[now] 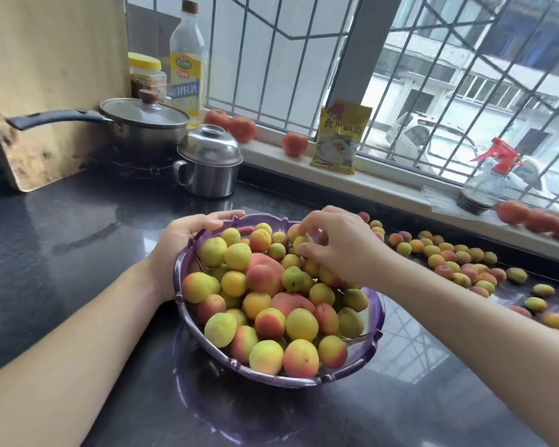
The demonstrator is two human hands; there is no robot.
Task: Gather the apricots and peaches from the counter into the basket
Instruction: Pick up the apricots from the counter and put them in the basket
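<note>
A purple plastic basket (373, 321) stands on the dark counter, heaped with yellow, green and red apricots and a few larger pink peaches (265, 272). My left hand (183, 235) grips the basket's far left rim, thumb over the edge. My right hand (339, 246) hovers over the basket's far side with its fingers curled around small apricots (300, 241). Several more apricots (459, 262) lie loose on the counter to the right of the basket, toward the window sill.
A lidded pan (142, 124) sits on the stove at the back left, with a steel lidded mug (208, 162) beside it. On the window sill stand tomatoes (294, 143), a yellow packet (339, 137), a spray bottle (484, 182), an oil bottle (186, 66) and a jar.
</note>
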